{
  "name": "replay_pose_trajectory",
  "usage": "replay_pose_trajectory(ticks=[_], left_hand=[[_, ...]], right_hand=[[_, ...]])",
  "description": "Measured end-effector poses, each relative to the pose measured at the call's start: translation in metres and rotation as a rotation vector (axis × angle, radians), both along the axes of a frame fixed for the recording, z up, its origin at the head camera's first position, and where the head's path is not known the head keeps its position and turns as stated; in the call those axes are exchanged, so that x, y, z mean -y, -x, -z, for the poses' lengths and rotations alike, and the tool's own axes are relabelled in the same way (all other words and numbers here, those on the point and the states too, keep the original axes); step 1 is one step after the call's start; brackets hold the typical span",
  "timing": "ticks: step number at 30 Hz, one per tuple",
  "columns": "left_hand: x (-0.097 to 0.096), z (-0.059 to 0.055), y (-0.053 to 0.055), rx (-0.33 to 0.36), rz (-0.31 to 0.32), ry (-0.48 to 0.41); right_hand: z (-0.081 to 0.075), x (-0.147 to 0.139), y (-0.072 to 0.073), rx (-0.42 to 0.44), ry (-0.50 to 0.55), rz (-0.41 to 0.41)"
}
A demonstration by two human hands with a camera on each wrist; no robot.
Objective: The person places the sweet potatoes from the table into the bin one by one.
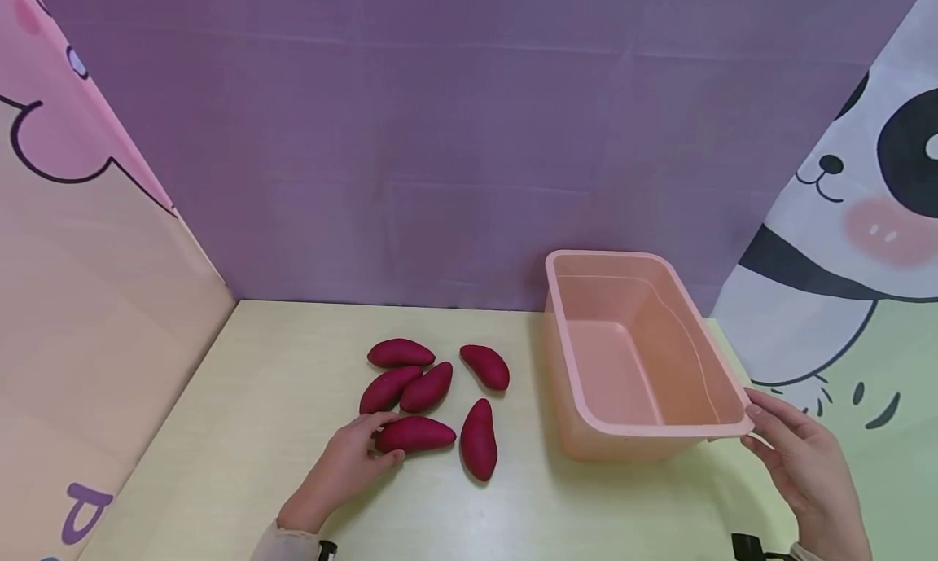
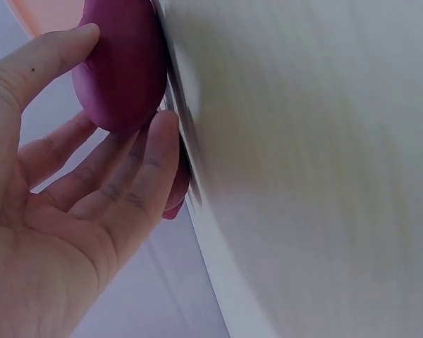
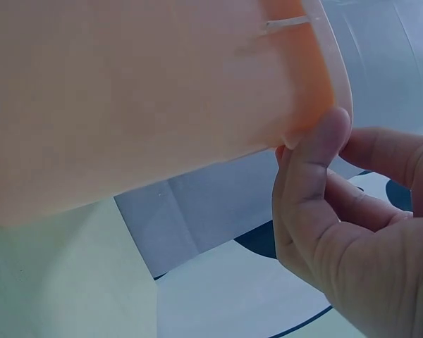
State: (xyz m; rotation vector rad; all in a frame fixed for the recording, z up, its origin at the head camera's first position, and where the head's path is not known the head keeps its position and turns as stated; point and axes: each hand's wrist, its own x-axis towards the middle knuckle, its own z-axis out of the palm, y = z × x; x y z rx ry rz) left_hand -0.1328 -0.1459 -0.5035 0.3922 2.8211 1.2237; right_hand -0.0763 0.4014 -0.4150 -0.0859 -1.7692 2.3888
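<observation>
Near the front of the group, a purple-red sweet potato (image 1: 416, 435) lies on the table, its left end between the thumb and fingers of my left hand (image 1: 353, 461). In the left wrist view, the thumb tip is on one side of this sweet potato (image 2: 123, 67) and the fingers reach round its end. At the right, my right hand (image 1: 800, 457) pinches the near right corner of a pink plastic bin (image 1: 593, 427) by its rim. The right wrist view has the thumb and fingers on that rim (image 3: 342, 77). Inside, the bin's floor is bare.
Several more sweet potatoes lie close by, including one at the back (image 1: 399, 353), one at the upper right (image 1: 485, 367) and one upright in view (image 1: 479, 440). A purple cloth wall (image 1: 410, 154) closes the back, with printed panels (image 1: 821, 325) at the sides.
</observation>
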Motion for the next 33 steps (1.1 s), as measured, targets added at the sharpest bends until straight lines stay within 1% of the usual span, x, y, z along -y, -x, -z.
replay_pose_trajectory(ticks=[6,10,14,20,23,26,29,33], left_hand=[[0.003,0.0,0.001,0.003,0.012,-0.053],[0.003,-0.002,0.001,0.004,0.033,-0.132],[0.003,-0.008,0.003,0.018,0.043,-0.211],[-0.002,-0.022,0.007,0.08,0.04,-0.28],[-0.008,-0.031,0.01,0.083,0.041,-0.308],[-0.016,-0.043,0.016,0.051,0.033,-0.294],[-0.026,-0.055,0.022,0.016,0.043,-0.27],[-0.041,-0.071,0.032,-0.031,0.112,-0.28]], right_hand=[[0.002,-0.001,0.0,0.002,0.009,0.002],[0.002,0.0,-0.001,0.009,0.007,0.004],[0.002,0.0,-0.001,0.01,-0.005,0.0],[0.002,0.001,-0.002,-0.003,-0.005,-0.001],[0.002,0.001,-0.001,0.003,-0.004,0.006],[0.001,0.001,-0.001,0.007,-0.007,0.013],[0.001,0.002,0.0,0.006,-0.007,0.016],[0.001,0.002,-0.001,0.001,0.004,0.011]])
